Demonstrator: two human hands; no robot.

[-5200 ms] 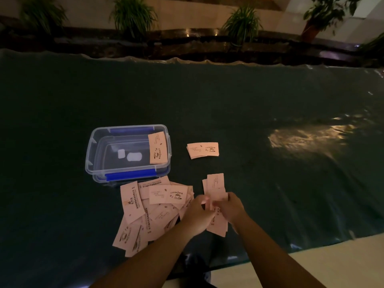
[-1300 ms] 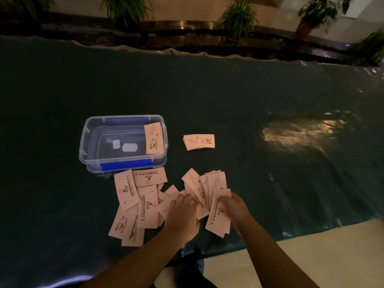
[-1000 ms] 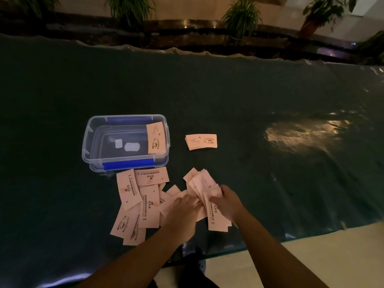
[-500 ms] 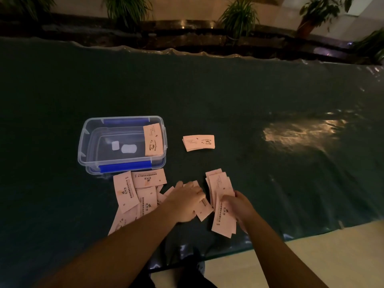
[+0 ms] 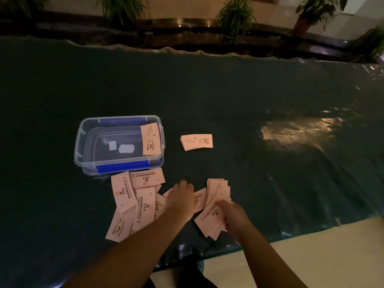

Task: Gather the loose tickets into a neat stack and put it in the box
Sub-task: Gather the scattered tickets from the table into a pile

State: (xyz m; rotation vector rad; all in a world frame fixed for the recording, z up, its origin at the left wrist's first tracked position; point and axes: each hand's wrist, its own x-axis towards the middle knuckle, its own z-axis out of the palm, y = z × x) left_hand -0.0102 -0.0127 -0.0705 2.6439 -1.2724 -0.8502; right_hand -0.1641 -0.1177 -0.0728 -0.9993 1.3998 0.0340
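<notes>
We are gathering: our right hand (image 5: 234, 215) is clamping a fanned bunch of tickets (image 5: 216, 206) while our left hand (image 5: 179, 199) is lying flat on the loose tickets (image 5: 135, 202) just before the box (image 5: 119, 145) on the tabletop (image 5: 249, 90), needing to slide more across.

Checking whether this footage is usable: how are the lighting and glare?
Head view: dim, warm light; a bright glare patch on the wrinkled table cover; wide-angle bending along the far edge; print on the loose tickets mostly too small to read.
</notes>
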